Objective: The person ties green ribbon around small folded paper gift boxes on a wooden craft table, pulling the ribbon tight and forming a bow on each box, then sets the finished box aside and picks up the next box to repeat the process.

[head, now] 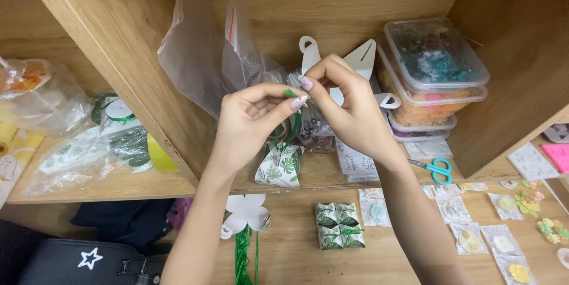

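Hands: two (252,116) (349,107); green ribbon (290,93): one

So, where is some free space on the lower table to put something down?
Bare wood lies between the green ribbon strands and the folded leaf-print boxes, also below those boxes. Rightward, small clear packets crowd the table.

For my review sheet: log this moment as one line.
left hand: pinching green ribbon | right hand: pinching same ribbon | leaf-print box: hanging below | scissors: on shelf
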